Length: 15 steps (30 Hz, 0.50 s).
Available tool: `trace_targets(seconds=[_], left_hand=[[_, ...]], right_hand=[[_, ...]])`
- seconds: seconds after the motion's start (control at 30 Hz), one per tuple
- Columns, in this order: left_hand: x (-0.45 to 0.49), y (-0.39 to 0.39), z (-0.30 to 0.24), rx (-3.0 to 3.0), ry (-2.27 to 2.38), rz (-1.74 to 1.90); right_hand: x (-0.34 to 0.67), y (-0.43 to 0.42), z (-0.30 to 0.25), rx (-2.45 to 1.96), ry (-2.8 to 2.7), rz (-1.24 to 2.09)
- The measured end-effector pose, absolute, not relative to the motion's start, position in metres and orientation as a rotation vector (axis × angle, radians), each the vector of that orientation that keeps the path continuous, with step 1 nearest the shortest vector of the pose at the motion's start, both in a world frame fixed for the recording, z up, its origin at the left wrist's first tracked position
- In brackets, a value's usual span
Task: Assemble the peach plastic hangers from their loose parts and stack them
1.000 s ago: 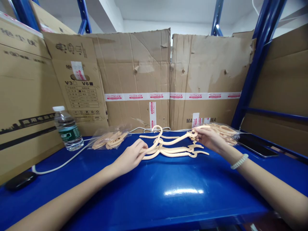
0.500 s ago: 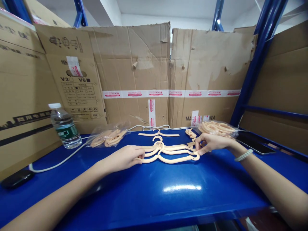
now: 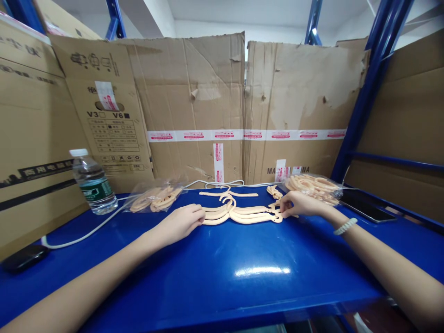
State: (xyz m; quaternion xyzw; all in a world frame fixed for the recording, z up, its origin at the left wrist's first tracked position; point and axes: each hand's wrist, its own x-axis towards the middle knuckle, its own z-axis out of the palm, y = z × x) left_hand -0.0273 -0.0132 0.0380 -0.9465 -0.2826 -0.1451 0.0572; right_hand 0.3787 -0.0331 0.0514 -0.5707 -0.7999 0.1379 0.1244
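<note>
Several beige plastic clothes hangers (image 3: 251,219) lie close together on the blue shelf, their hooks overlapping in the middle. My left hand (image 3: 185,219) is closed at their left ends, with thumb and fingertips pinching the nearest hanger; that end is hidden behind the fingers. At the right ends, my right hand (image 3: 301,203) has its fingers closed on the notched tips, partly covering them. A single hanger (image 3: 229,194) rests apart just behind the group. Beyond my right fingers is a small pile of beige pieces (image 3: 274,192).
Plastic bags of beige hangers stand on both sides, a left bag (image 3: 154,196) and a right bag (image 3: 314,187). A water bottle (image 3: 95,185) is at the left, with a white cable (image 3: 79,243) and a black object (image 3: 26,258). A phone (image 3: 367,206) lies right. Cardboard (image 3: 194,106) walls the back.
The nearest hanger has moved away from me, up against the others in the row. Both my hands have shifted slightly with it.
</note>
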Motion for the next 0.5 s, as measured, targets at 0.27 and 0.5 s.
trace_targets(seconds=[0.27, 0.5], left_hand=[[-0.025, -0.019, 0.042, -2.735, -0.810, -0.455], [-0.019, -0.026, 0.042, -2.661, -0.756, -0.364]], right_hand=[[0.373, -0.038, 0.050, -1.637, -2.302, 0.221], [0.280, -0.129, 0.086, -0.969, -2.327, 0.203]])
